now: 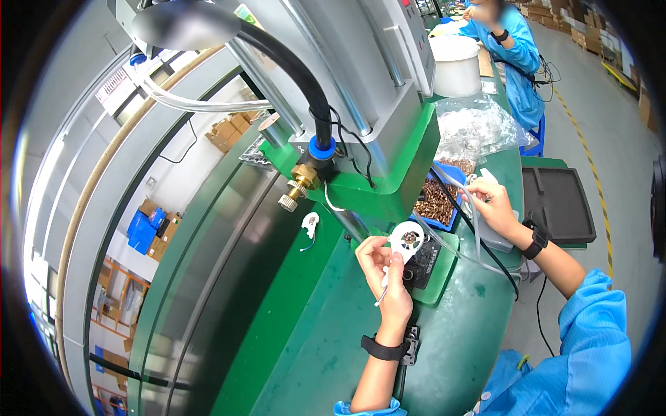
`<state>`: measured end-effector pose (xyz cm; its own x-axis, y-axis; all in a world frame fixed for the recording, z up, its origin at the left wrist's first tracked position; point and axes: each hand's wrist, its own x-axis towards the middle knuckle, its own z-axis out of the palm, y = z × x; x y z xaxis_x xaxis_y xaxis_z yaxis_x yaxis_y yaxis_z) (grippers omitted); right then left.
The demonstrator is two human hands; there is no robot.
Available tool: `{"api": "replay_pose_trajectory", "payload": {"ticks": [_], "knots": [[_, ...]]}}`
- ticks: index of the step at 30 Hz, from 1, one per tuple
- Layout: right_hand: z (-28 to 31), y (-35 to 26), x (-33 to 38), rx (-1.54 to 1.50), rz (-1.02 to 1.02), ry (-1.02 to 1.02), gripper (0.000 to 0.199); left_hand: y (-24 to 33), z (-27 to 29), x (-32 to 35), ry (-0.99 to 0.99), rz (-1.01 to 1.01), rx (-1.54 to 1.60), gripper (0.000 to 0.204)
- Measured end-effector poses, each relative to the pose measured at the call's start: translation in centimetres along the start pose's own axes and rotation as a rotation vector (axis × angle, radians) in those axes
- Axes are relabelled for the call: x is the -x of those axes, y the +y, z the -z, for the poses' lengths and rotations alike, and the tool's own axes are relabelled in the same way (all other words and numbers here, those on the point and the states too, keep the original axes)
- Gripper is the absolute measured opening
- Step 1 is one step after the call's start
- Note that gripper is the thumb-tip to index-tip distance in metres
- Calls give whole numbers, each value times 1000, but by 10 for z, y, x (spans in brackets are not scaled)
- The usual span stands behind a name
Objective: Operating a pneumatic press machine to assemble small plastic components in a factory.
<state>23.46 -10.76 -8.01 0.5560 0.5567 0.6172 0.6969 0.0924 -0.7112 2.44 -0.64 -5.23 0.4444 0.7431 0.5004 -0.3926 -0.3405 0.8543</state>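
A white round plastic part (404, 251) with a spoked opening is pinched in my left hand (390, 284); a short white tail hangs below the fingers. It is held up just in front of the black fixture block (424, 262) on its green base, partly hiding that block. My right hand (491, 206) is beside the right edge of a blue tray (454, 175) full of small copper-coloured metal pieces (435, 203). Its thumb and fingers are pressed together, and what they may hold is too small to tell. A grey hose and a black cable pass close to those fingers.
A press with a green plate (388, 187) and brass knob (300, 187) stands over the bench (451, 340). Another white part (310, 223) lies left. Behind the tray are a clear bag (479, 128) and white bucket (455, 66). A person in blue (524, 90) sits beyond; a black tray (560, 201) is right.
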Motion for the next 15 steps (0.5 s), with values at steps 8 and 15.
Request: {"api": "replay_pose_trajectory", "payload": {"ticks": [8,15], "knots": [[1,-2,-1,-27,-45,-29,15,3,-3,7,108,111,54,12],[5,-5,-12,-316,-218,-65,15,-1,-3,9,154,29,-38,11]]}}
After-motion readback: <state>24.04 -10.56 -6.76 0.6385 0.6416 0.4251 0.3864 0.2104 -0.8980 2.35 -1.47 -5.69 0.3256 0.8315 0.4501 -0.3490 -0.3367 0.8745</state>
